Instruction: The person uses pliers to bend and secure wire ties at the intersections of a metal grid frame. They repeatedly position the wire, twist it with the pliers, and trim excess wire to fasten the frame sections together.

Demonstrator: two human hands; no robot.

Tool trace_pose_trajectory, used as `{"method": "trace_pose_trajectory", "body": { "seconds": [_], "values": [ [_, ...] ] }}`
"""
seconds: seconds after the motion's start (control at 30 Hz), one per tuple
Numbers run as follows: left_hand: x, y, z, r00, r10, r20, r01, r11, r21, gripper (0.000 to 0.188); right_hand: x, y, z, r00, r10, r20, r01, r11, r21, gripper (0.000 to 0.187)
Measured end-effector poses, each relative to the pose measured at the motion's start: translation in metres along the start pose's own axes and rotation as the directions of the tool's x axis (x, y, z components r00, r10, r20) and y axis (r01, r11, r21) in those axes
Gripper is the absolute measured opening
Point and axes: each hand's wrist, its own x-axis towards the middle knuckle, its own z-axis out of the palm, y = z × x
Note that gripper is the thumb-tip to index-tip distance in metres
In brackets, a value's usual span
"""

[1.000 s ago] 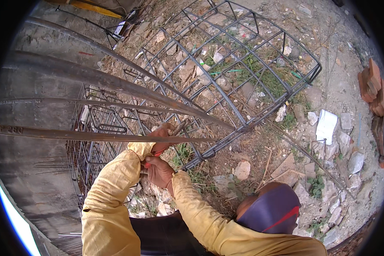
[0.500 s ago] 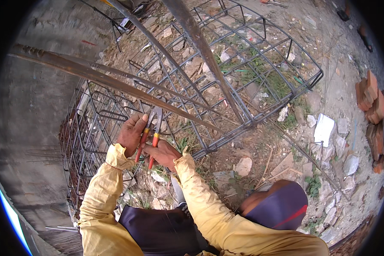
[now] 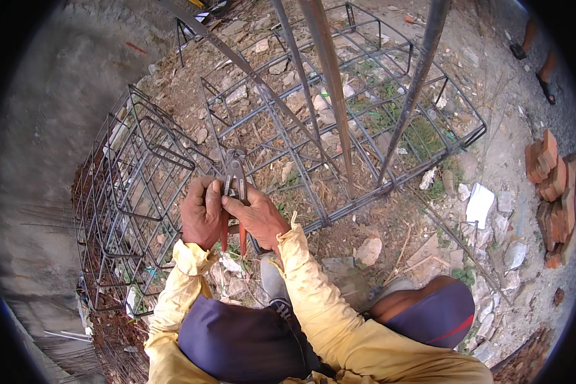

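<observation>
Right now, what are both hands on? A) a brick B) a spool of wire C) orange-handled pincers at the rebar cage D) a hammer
C: the left hand and right hand close together around the orange-handled pincers, whose dark metal head points up at the bars of the rebar cage.

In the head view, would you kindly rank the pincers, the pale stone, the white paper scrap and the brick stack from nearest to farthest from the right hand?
1. Pincers: held in the right hand.
2. Pale stone: ground, just right.
3. White paper scrap: farther right.
4. Brick stack: far right edge.
</observation>
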Motion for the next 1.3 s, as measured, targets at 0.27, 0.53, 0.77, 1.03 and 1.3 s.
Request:
{"method": "trace_pose_trajectory", "body": {
  "seconds": [0.27, 0.53, 0.77, 1.03, 1.3],
  "values": [
    [0.003, -0.031, -0.021, 0.971, -0.190, -0.144, 0.132, 0.931, -0.340, 0.018, -0.007, -0.010, 0.020, 0.954, 0.280, 0.107, -0.274, 0.959, -0.067, 0.042],
    [-0.002, -0.052, -0.027, 0.966, -0.021, 0.257, 0.094, 0.957, -0.276, 0.024, -0.003, 0.000, 0.010, 0.931, 0.365, -0.013, -0.365, 0.927, -0.084, 0.061],
    [-0.011, -0.073, -0.012, 0.995, -0.103, 0.016, 0.103, 0.944, -0.314, 0.022, 0.004, -0.009, 0.022, 0.956, 0.139, -0.257, -0.285, 0.638, -0.715, 0.048],
    [-0.015, -0.105, -0.001, 0.959, -0.089, -0.269, -0.015, 0.932, -0.363, 0.031, -0.003, -0.039, 0.026, 0.831, 0.457, -0.316, -0.539, 0.526, -0.657, 0.036],
    [0.021, -0.121, 0.017, 0.883, -0.404, -0.238, 0.026, 0.548, -0.836, 0.033, -0.064, -0.127, 0.003, 0.892, 0.412, 0.187, -0.199, 0.727, -0.657, 0.032]
  ]
}}
